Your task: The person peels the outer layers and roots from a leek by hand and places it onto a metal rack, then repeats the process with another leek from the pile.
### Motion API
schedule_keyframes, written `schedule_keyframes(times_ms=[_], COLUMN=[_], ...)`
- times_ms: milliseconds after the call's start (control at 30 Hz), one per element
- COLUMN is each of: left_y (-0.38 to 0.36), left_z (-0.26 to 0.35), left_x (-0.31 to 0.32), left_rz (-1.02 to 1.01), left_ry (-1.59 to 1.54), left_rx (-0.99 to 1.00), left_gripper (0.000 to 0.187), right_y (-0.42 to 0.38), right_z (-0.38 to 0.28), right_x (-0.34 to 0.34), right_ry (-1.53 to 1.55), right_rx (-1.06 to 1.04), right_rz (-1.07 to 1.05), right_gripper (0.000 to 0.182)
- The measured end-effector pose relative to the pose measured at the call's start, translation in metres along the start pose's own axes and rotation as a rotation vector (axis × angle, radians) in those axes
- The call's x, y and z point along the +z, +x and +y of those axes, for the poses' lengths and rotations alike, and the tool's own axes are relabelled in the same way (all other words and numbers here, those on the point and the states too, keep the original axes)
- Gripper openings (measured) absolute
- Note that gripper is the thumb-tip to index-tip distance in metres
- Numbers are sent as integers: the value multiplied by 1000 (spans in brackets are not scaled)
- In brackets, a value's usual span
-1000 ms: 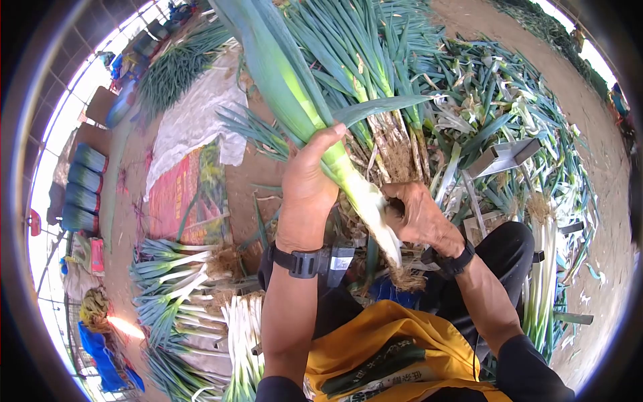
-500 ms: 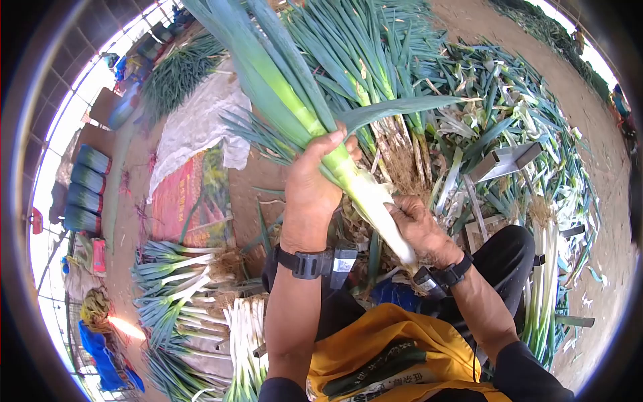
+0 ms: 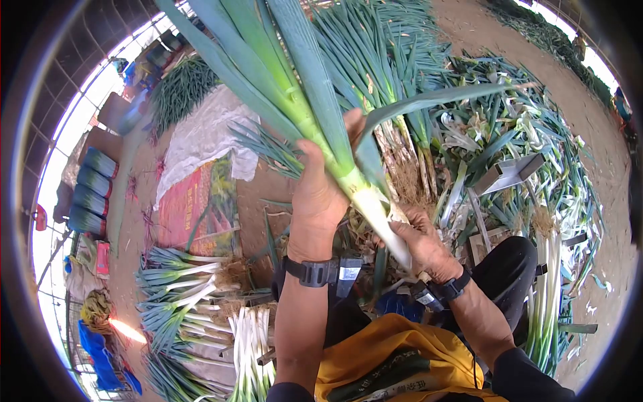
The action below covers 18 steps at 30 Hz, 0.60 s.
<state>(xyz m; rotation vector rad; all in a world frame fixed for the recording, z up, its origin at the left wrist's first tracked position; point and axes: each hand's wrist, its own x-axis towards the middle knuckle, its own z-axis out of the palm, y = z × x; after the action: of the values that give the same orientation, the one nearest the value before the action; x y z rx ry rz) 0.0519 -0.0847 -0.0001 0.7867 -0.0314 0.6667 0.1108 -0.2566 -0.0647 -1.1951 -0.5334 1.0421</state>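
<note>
A large green onion [image 3: 375,211] slants across the middle of the head view, its leaves up and left and its white end down and right. My left hand [image 3: 321,194] is wrapped around the stalk from below, thumb along the near side and fingertips behind. Near the white end, my right hand [image 3: 425,248] is closed, pinching an outer leaf [image 3: 435,100] where its base comes away from the stalk. That leaf bends out to the right. The right fingertips are partly hidden.
Unpeeled green onions [image 3: 402,147] with brown roots lie ahead. A heap of stripped leaves [image 3: 536,127] spreads right, around a metal bracket [image 3: 509,173]. White-stalked onions [image 3: 251,342] lie at lower left, others [image 3: 546,288] by my right knee. A white sheet [image 3: 201,134] lies left.
The outer leaf has separated further from the stalk and swung to the right. My left thumb has lifted and straightened. Both hands and the onion have shifted slightly down in view.
</note>
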Motion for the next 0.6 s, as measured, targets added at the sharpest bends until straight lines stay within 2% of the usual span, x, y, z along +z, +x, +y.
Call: schedule_keyframes(times_ms=[33, 67, 100, 133, 200, 233, 267, 300, 367, 400, 467, 500, 567, 600], left_y=[3, 4, 5, 6, 6, 8, 8, 7, 5, 5, 4, 2, 3, 4], left_z=[0, -2, -6, -10, -22, -21, -20, -18, -14, -13, -4, -4, 3, 5], left_x=[-7, -12, -16, -18, -23, -22, -22, -21, -12, -15, -16, -14, -22, -25], left_rz=[11, 23, -22, -24, 155, 170, 174, 274, 425, 425, 267, 344, 351, 361], left_ry=[19, 36, -28, -32, 159, 144, 140, 50, -69, -69, -42, 34, 65, 95], left_rx=[-22, -47, -64, -65, -53, -74, -79, -139, -189, -197, -115, -75, -58, -34], left_gripper=[88, 95, 85, 85, 70, 57, 57, 55, 54, 54, 55, 55, 54, 54], right_y=[0, 1, 2, 4, 5, 5, 5, 9, 19, 19, 32, 28, 17, 14], right_z=[1, -1, -7, -10, -8, -7, -5, 3, 5, 3, 3, 1, -9, -7], right_x=[0, 0, -1, -1, -2, -4, -5, -10, -8, -6, -8, -11, -12, -14], right_ry=[-140, -140, -376, -614, -622, -675, -727, -728, -420, -73, 353, 355, 499, 500], right_rx=[-115, -112, -306, -502, -463, -453, -441, -434, -124, -7, 27, 28, -19, -12], right_rz=[98, 101, 191, 279, 318, 334, 349, 350, 503, 535, 633, 638, 449, 456], right_gripper=[25, 25, 26, 28, 31, 29, 28, 28, 20, 20, 17, 17, 12, 12])
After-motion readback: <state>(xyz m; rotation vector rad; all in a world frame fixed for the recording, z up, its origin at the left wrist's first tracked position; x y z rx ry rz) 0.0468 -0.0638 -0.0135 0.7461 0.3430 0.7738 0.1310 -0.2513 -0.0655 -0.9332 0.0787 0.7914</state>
